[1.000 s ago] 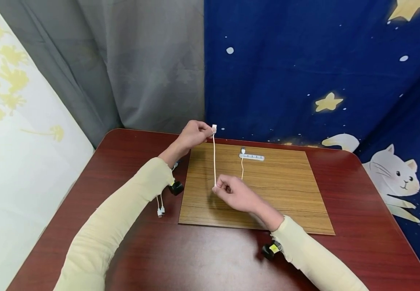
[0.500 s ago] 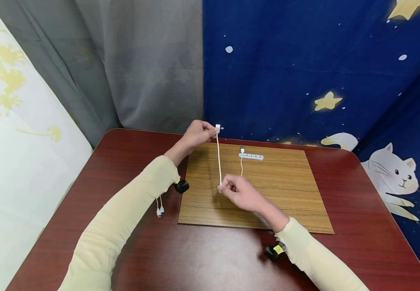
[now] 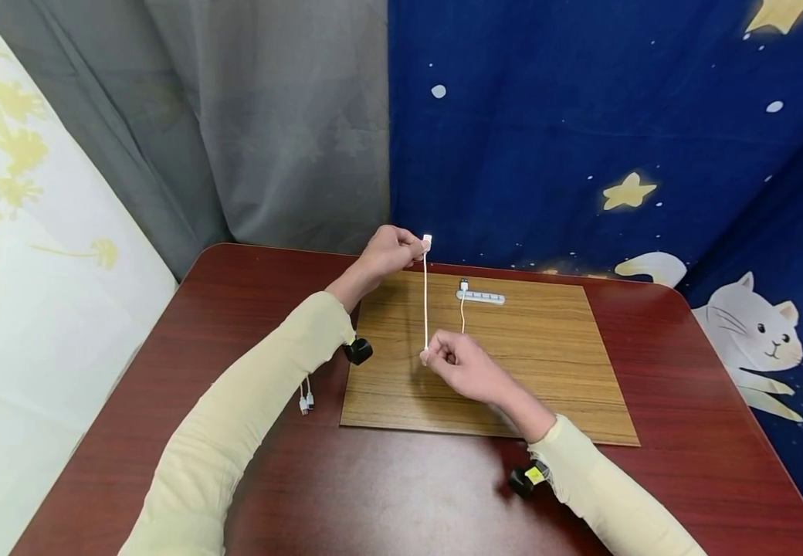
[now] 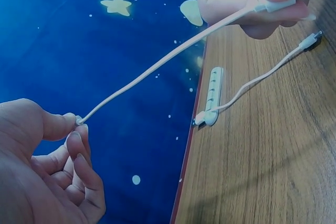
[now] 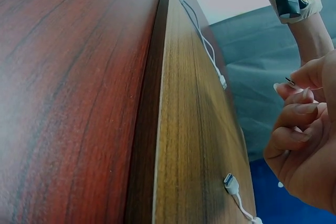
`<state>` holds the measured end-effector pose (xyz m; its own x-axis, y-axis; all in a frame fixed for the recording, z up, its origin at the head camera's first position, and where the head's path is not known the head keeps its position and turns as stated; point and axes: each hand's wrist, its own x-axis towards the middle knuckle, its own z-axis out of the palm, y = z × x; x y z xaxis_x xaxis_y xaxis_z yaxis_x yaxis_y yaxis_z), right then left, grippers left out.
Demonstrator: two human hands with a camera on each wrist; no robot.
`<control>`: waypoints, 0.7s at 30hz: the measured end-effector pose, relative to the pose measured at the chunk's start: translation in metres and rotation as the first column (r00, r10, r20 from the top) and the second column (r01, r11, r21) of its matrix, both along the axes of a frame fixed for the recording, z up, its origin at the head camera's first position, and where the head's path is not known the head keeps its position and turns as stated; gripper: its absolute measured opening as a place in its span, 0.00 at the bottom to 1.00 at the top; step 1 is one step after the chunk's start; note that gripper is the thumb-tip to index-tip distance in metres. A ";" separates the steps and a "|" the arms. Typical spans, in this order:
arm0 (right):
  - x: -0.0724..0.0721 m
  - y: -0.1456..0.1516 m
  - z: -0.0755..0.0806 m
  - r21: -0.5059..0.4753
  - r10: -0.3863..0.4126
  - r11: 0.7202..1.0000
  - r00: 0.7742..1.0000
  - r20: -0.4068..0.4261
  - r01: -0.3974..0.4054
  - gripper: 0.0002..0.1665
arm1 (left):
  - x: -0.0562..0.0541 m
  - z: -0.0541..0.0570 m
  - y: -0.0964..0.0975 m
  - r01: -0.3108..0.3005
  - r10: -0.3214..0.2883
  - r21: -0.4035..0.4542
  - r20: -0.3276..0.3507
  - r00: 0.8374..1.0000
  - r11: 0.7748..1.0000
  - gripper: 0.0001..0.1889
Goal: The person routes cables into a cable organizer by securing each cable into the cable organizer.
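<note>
Mid-frame, the left hand (image 3: pixel 391 252) and right hand (image 3: pixel 462 364) are pinching opposite ends of a thin white plastic cable (image 3: pixel 425 301); it's looking light and bendy, probably handling best by those stiffer ends.

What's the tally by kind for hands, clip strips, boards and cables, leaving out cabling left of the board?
Hands: 2 (left hand, right hand)
Cables: 2 (held cable, clipped cable)
Strips: 1 (clip strip)
Boards: 1 (wooden board)
Total: 6
</note>
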<state>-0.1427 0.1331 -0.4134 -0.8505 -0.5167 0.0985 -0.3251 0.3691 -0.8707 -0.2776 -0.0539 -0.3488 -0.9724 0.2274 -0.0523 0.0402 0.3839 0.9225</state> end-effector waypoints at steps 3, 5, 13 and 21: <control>0.000 0.001 0.000 -0.001 0.004 1.000 1.000 -0.009 -0.004 0.11 | 0.000 0.000 0.003 0.005 -0.005 -0.001 -0.009 1.000 1.000 0.11; 0.000 0.002 0.000 -0.003 0.002 1.000 1.000 -0.014 -0.002 0.11 | 0.000 0.000 0.004 0.012 -0.012 0.000 -0.017 1.000 1.000 0.12; 0.000 0.003 0.002 -0.006 -0.011 1.000 1.000 -0.007 0.011 0.11 | 0.001 0.000 0.008 0.012 -0.012 0.006 -0.022 1.000 1.000 0.10; 0.002 0.006 0.003 -0.006 -0.037 0.999 0.999 0.019 0.037 0.11 | -0.001 -0.001 0.012 0.005 -0.005 0.000 -0.024 1.000 1.000 0.09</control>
<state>-0.1404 0.1387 -0.4101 -0.8709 -0.4840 0.0855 -0.2948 0.3753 -0.8788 -0.2785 -0.0414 -0.3495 -0.9722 0.2325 -0.0284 0.0647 0.3834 0.9213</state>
